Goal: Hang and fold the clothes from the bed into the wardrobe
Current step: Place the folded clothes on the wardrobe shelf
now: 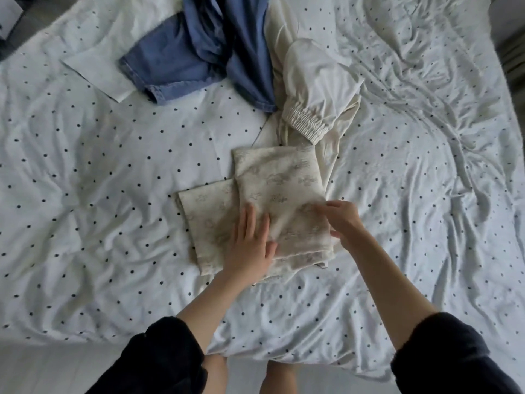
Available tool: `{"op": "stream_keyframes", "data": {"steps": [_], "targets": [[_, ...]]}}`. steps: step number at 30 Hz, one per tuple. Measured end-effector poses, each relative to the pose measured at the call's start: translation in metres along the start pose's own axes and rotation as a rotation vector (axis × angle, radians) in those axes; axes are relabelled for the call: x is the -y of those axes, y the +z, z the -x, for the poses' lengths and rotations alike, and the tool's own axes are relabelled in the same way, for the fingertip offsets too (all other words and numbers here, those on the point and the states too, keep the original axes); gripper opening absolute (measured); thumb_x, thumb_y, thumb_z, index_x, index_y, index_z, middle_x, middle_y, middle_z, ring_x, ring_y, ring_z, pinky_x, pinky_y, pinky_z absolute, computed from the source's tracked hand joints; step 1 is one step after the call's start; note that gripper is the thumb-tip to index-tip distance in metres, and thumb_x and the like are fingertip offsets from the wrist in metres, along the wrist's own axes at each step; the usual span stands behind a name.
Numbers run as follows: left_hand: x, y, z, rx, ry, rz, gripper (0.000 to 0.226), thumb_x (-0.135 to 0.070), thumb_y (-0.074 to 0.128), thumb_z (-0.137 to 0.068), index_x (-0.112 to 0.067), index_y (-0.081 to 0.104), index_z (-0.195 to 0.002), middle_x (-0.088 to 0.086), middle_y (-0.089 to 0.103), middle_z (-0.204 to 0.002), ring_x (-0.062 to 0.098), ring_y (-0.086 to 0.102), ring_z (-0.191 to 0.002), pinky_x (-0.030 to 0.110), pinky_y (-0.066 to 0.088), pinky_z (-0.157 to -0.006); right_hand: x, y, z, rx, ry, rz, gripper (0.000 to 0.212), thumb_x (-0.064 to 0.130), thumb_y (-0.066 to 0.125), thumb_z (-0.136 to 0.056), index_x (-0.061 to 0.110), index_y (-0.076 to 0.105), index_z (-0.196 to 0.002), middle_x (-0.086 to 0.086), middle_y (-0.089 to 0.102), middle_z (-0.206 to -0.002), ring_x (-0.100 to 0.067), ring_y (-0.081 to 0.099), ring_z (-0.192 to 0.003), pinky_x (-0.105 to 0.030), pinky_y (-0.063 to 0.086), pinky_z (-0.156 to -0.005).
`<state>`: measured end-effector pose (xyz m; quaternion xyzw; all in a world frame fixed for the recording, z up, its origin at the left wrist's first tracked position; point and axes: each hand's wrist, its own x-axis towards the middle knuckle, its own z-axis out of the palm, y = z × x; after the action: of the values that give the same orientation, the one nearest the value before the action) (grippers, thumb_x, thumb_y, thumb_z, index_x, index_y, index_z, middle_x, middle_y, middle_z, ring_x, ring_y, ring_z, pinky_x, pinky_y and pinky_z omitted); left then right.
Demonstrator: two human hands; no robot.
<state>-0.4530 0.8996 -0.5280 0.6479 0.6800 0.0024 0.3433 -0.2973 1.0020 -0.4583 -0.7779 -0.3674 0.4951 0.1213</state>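
Patterned cream garment [272, 194] half folded on the bed [85, 194], just below the white sleeve [312, 89].
Its long axis runs away from the person; left hand [250, 245] presses flat on it, right hand [343, 220] pinches its right edge, nearer the fold.

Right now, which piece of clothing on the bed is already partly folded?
The cream patterned garment under both hands lies in flat folded layers; the blue denim piece and the plain cream cuffed garment lie crumpled.
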Motion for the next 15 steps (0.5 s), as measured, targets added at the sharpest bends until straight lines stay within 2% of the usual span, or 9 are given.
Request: {"op": "stream_keyframes", "data": {"steps": [3,5,7,8,10,11,12,13,15], "targets": [[0.01,-0.003,0.001,0.053,0.04,0.043,0.064,-0.041,0.027,-0.101,-0.016,-0.003,-0.151,0.013,-0.026,-0.154,0.027,-0.022,-0.142,0.044,0.0,-0.118,0.013,0.002,0.019,0.022,-0.004,-0.068,0.011,0.01,0.069,-0.082,0.015,0.064,-0.074,-0.003,0.063,-0.074,-0.015,0.058,-0.066,-0.024,0.047,-0.056],[0.02,-0.012,0.006,0.072,0.036,0.278,0.059,-0.036,0.031,-0.101,-0.019,0.004,-0.151,0.003,-0.016,-0.157,0.019,-0.012,-0.145,0.036,0.002,-0.119,0.021,0.013,0.037,0.024,-0.073,-0.086,0.007,0.01,0.07,-0.081,0.009,0.068,-0.088,-0.004,0.066,-0.078,-0.016,0.063,-0.069,-0.025,0.053,-0.056],[0.034,-0.023,0.016,0.098,-0.094,0.757,0.05,-0.038,0.036,-0.101,-0.036,0.015,-0.147,-0.017,0.01,-0.153,0.004,0.017,-0.14,0.022,0.016,-0.114,0.027,0.033,0.055,0.045,-0.165,-0.066,0.021,0.014,0.07,-0.083,0.006,0.069,-0.102,-0.006,0.07,-0.09,-0.02,0.067,-0.082,-0.034,0.058,-0.073],[0.039,-0.03,0.02,0.088,-0.204,1.069,0.044,-0.044,0.039,-0.099,-0.042,0.026,-0.141,-0.02,0.028,-0.147,0.001,0.033,-0.132,0.021,0.028,-0.109,0.03,0.047,0.064,0.057,-0.22,-0.016,0.023,0.017,0.068,-0.085,0.006,0.069,-0.106,-0.004,0.07,-0.094,-0.019,0.067,-0.087,-0.036,0.057,-0.08],[0.049,-0.044,0.03,-0.018,-0.398,1.593,0.038,-0.049,0.043,-0.096,-0.031,0.05,-0.129,-0.008,0.059,-0.126,0.007,0.056,-0.112,0.029,0.045,-0.096,0.033,0.075,0.08,0.084,-0.347,0.109,0.024,0.023,0.063,-0.089,0.01,0.069,-0.108,-0.001,0.071,-0.098,-0.014,0.066,-0.091,-0.036,0.054,-0.087],[0.056,-0.052,0.036,-0.082,-0.452,1.745,0.031,-0.046,0.042,-0.096,-0.026,0.06,-0.112,-0.004,0.069,-0.107,0.009,0.064,-0.098,0.028,0.05,-0.084,0.034,0.091,0.085,0.117,-0.405,0.177,0.024,0.027,0.061,-0.09,0.013,0.069,-0.108,0.001,0.071,-0.101,-0.014,0.065,-0.095,-0.037,0.051,-0.091],[0.064,-0.058,0.039,-0.13,-0.475,1.825,0.032,-0.045,0.042,-0.096,-0.025,0.066,-0.098,-0.002,0.072,-0.09,0.01,0.067,-0.084,0.027,0.051,-0.073,0.033,0.107,0.088,0.164,-0.456,0.266,0.025,0.029,0.058,-0.091,0.017,0.069,-0.109,0.003,0.07,-0.105,-0.014,0.063,-0.101,-0.039,0.047,-0.096],[0.071,-0.065,0.042,-0.17,-0.485,1.868,0.036,-0.047,0.042,-0.095,-0.025,0.069,-0.09,-0.002,0.072,-0.083,0.011,0.066,-0.077,0.026,0.051,-0.067,0.031,0.121,0.09,0.222,-0.499,0.377,0.026,0.031,0.056,-0.092,0.02,0.067,-0.112,0.005,0.069,-0.111,-0.015,0.06,-0.108,-0.041,0.042,-0.101],[0.088,-0.073,0.046,-0.214,-0.485,1.834,0.035,-0.048,0.04,-0.096,-0.028,0.069,-0.101,-0.003,0.07,-0.101,0.012,0.064,-0.088,0.031,0.049,-0.077,0.022,0.149,0.091,0.347,-0.566,0.57,0.028,0.026,0.052,-0.094,0.021,0.065,-0.118,0.006,0.064,-0.122,-0.016,0.055,-0.117,-0.04,0.035,-0.107]]}}
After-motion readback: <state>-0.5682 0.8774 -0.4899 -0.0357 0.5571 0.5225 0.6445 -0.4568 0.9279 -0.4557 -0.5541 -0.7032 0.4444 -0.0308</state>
